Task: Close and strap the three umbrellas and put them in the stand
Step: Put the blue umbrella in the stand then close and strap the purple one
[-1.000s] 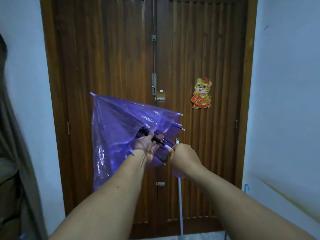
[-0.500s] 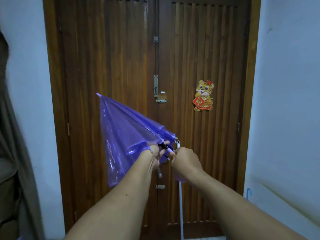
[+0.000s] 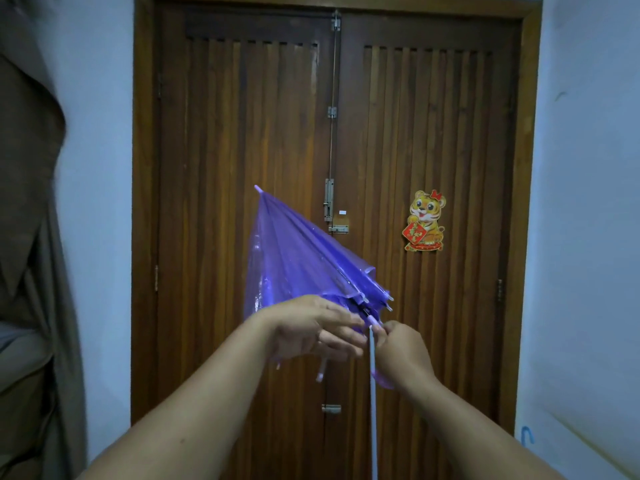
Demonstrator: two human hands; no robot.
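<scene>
Purple umbrella (image 3: 294, 258): translucent plastic canopy, mostly collapsed into a loose cone, held up in mid-air in front of the wooden double door (image 3: 242, 168). Tip points up-left, rib ends w/ pale caps bunch at lower right. Folds glossy, some slack plastic hanging below the hands. Pale shaft runs toward the right hand; a short pale tab dangles under the canopy.

Left hand (image 3: 311, 327): fingers stretched toward the right, lying over the canopy's lower edge near the rib tips; can't tell if anything is pinched under them. Right hand (image 3: 401, 351): fingers curled round the umbrella's handle end, purple bit showing below the fist.

A thin white pole (image 3: 373, 410) stands vertical just behind the hands. Tiger sticker (image 3: 425, 220) on right door leaf. Small blue hook (image 3: 526, 434) by the right wall.
</scene>
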